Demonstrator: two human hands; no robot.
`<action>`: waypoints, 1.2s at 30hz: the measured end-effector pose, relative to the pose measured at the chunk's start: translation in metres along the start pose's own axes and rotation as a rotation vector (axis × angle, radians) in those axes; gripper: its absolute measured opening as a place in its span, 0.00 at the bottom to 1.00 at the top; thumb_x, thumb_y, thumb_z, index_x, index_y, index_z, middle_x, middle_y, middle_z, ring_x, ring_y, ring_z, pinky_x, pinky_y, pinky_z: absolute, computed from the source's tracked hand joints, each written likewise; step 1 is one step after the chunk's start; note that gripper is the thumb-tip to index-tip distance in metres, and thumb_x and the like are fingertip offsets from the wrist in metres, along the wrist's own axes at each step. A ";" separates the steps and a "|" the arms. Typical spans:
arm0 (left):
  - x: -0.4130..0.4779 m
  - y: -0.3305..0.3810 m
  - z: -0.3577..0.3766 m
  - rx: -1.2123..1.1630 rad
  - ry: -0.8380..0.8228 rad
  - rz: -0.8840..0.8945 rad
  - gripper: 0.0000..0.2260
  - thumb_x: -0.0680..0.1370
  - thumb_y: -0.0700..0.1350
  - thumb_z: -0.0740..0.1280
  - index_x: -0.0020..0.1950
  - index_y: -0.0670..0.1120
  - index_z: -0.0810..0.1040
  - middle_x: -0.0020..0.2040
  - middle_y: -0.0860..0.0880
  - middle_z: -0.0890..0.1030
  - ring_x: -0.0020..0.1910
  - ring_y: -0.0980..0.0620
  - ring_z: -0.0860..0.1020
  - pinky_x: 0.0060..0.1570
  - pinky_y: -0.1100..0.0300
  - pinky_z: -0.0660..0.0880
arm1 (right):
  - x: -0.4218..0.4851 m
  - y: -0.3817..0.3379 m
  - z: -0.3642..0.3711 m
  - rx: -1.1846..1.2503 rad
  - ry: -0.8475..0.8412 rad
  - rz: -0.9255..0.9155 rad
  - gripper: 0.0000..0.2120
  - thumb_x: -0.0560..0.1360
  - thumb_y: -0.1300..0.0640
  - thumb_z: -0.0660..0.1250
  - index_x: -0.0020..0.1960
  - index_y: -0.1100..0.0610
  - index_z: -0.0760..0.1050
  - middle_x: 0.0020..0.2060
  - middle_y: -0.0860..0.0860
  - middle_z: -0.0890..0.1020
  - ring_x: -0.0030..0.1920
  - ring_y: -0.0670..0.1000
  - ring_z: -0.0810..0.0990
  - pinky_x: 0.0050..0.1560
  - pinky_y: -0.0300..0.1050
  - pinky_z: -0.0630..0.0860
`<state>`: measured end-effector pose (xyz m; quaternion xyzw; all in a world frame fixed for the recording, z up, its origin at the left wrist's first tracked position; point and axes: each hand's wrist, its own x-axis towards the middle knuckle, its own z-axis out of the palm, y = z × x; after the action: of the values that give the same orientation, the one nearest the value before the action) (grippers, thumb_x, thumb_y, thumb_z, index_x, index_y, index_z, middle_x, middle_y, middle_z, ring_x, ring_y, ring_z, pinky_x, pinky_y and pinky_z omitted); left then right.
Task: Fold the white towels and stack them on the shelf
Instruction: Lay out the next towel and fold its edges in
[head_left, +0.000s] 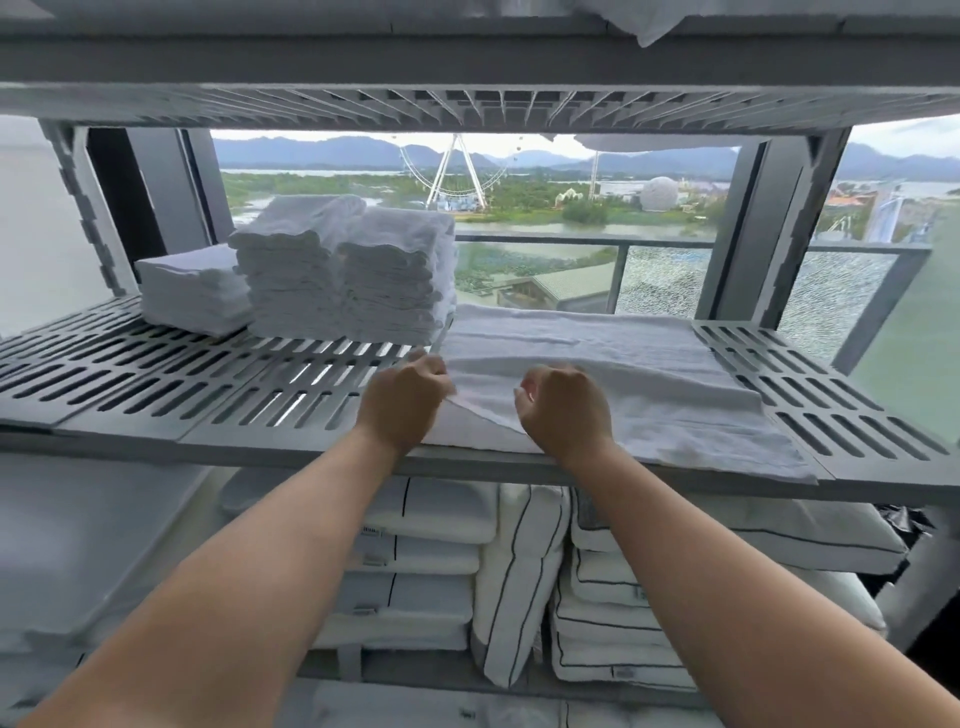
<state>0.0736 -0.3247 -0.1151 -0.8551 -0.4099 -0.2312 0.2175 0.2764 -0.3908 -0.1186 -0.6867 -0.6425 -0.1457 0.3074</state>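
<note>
A white towel (623, 364) lies partly folded on the slotted grey shelf (156, 374), just right of the stacks of folded towels (353, 270) — the left grip (402, 400) and right grip (563, 405), fingers curled, each pinch its raised front fold. Piped pillows (431, 561) fill the tier beneath those stacks.

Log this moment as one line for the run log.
stage: folding | left hand: grips towel edge | right hand: grips same towel | towel: partly folded, lying on shelf | folded stacks: shelf back left
</note>
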 end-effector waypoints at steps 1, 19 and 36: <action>0.002 -0.003 -0.003 0.046 0.067 0.075 0.11 0.72 0.33 0.72 0.46 0.48 0.86 0.47 0.51 0.81 0.49 0.47 0.80 0.41 0.51 0.81 | 0.006 -0.011 0.004 0.055 0.019 -0.001 0.09 0.77 0.52 0.64 0.51 0.55 0.81 0.45 0.53 0.82 0.50 0.55 0.79 0.45 0.46 0.77; -0.043 -0.063 0.021 -0.596 -0.151 0.011 0.08 0.78 0.54 0.71 0.52 0.56 0.87 0.55 0.57 0.82 0.53 0.55 0.80 0.55 0.55 0.76 | 0.079 -0.094 0.088 0.128 -0.423 0.239 0.19 0.71 0.40 0.69 0.44 0.57 0.79 0.40 0.52 0.82 0.43 0.55 0.80 0.40 0.46 0.72; -0.043 -0.066 0.027 -0.645 -0.098 0.049 0.05 0.75 0.50 0.72 0.48 0.56 0.87 0.44 0.57 0.80 0.43 0.58 0.77 0.43 0.55 0.77 | 0.085 -0.090 0.105 0.101 -0.237 0.359 0.16 0.77 0.43 0.62 0.52 0.55 0.79 0.48 0.53 0.83 0.52 0.57 0.79 0.49 0.49 0.75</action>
<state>0.0031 -0.2975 -0.1494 -0.8996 -0.3051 -0.3024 -0.0789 0.1791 -0.2607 -0.1280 -0.7860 -0.5480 0.0253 0.2850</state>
